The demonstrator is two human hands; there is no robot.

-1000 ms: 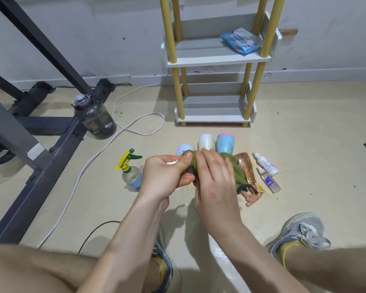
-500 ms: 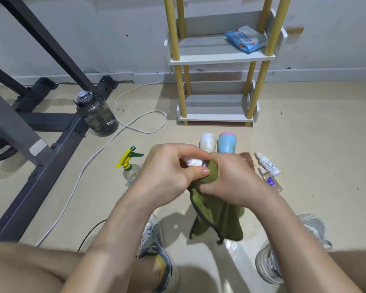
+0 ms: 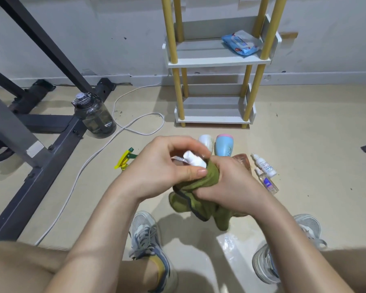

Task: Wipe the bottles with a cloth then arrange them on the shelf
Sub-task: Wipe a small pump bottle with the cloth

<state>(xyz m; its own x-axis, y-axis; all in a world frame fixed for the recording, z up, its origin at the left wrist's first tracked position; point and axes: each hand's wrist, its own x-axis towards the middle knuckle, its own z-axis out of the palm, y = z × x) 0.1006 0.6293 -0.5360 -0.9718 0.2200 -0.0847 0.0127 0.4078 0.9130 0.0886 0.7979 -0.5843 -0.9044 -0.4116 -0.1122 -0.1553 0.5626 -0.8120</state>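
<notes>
Floor (image 3: 304, 144) of pale beige, glossy in patches, meeting a scuffed grey-white wall (image 3: 93, 39) at the far side. Against that wall, shelf (image 3: 216, 62) with white tiers and yellow posts, a blue wipes packet (image 3: 242, 42) lying at the right rear corner of the upper tier. Off to the left, dark metal exercise frame (image 3: 40, 144), smoky water jug (image 3: 95, 117) standing beside its foot, white cable (image 3: 89, 163) looping across the floor. Front and centre, lifted above the floor: small white bottle (image 3: 195, 160), lower part swallowed in the green cloth (image 3: 199, 199), white end poking out up and to the left, long axis slanting from the right fist toward the left one. Left hand (image 3: 163, 168) curled over that white end, thumb pressed to the cloth. Right hand (image 3: 235, 187) clenched round the cloth-wrapped body, loose cloth hanging below. Down on the floor just behind the hands, a white bottle (image 3: 206, 141) and a blue bottle (image 3: 224, 145) side by side, an amber bottle (image 3: 242, 162) half hidden by the right hand, two small clear spray bottles (image 3: 264, 164) to its right. Yellow trigger sprayer (image 3: 124, 160) peeking out left of the left hand. Grey trainers (image 3: 148, 240) planted near the bottom edge.
</notes>
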